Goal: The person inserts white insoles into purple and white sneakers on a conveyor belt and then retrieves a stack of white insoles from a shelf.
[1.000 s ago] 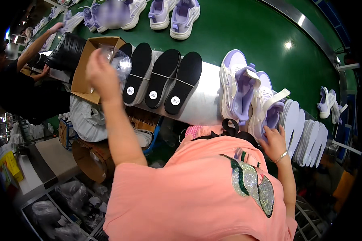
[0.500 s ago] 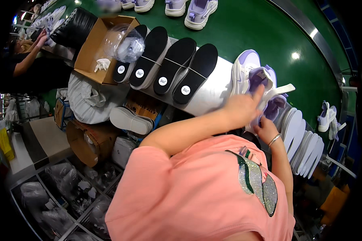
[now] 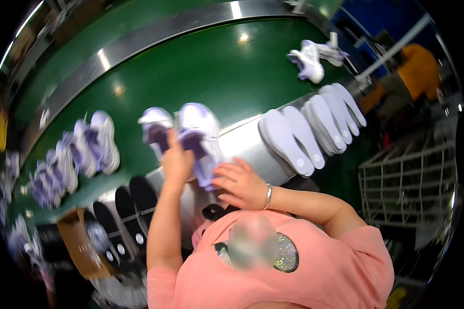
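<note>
Two white and lavender sneakers stand in front of me at the edge of the green work surface, toes pointing away. My left hand (image 3: 178, 158) is over the gap between them, index finger stretched along the left sneaker (image 3: 155, 125) and thumb apart toward the right sneaker (image 3: 200, 121). Its other fingers are mostly hidden, and the left sneaker's heel is partly covered. My right hand (image 3: 242, 183) is beside the right sneaker's heel, palm down with fingers spread; the fingertips come close to it, and touch is hard to judge. A metal bangle circles the right wrist.
Pale lavender insoles (image 3: 286, 139) lie in stacks along the metal edge at right. Black insoles (image 3: 131, 211) and an open cardboard box (image 3: 77, 242) stand at left. More sneakers (image 3: 95, 144) line the green surface (image 3: 232, 67). A white wire basket (image 3: 407, 190) stands at right.
The view has swung to the right. My right hand has come off the sneaker's heel area and its fingers have spread. The left hand remains at the sneakers.
</note>
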Motion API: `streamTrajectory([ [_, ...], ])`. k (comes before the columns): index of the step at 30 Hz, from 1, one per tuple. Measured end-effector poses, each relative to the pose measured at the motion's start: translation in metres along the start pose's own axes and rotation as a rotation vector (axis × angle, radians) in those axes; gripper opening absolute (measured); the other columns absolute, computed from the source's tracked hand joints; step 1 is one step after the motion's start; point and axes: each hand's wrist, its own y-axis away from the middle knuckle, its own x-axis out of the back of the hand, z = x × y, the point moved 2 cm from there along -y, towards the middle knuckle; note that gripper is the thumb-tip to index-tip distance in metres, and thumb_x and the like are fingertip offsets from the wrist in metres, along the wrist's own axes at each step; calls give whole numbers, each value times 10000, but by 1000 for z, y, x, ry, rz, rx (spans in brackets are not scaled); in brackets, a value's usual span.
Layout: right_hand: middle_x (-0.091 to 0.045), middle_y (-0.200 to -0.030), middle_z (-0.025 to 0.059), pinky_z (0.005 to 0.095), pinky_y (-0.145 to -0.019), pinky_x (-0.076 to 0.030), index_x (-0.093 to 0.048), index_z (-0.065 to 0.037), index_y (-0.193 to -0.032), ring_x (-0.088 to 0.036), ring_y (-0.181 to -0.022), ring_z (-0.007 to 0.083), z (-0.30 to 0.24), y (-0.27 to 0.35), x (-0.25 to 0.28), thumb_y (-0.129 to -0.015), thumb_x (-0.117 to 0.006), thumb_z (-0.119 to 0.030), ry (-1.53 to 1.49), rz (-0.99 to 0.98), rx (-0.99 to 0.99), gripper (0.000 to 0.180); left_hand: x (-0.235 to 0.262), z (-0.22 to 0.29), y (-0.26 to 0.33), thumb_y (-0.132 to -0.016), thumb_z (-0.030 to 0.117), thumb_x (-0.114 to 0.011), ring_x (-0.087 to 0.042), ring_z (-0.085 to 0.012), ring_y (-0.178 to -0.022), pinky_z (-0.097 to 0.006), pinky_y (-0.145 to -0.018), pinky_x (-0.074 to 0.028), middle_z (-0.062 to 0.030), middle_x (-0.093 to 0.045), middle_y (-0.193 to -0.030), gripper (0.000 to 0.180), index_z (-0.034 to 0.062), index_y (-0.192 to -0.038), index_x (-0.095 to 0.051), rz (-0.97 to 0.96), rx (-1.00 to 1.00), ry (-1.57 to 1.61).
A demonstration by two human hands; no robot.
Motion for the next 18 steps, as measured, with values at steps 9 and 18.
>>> streamTrajectory([
  [9, -576, -938, 135, 332, -743, -439, -559, 3, -988, -542, -866, 267, -9, 13, 140, -750, -545, -31, -448, 456, 37, 241, 49, -8, -63, -760, 94, -573, -514, -236, -894, -332, -731, -421, -162, -519, -1012, 544, -3, -1243, -342, 486, -285, 223],
  [18, -458, -649, 29, 317, -551, -387, -498, -77, -677, -446, -606, 171, -132, 73, 237, -760, -509, -44, 171, 929, 489, 90, 156, 107, 36, -835, 218, -511, -482, -224, -1025, -327, -869, -378, -154, -495, -1127, 457, -63, -1178, -401, 288, -786, 838],
])
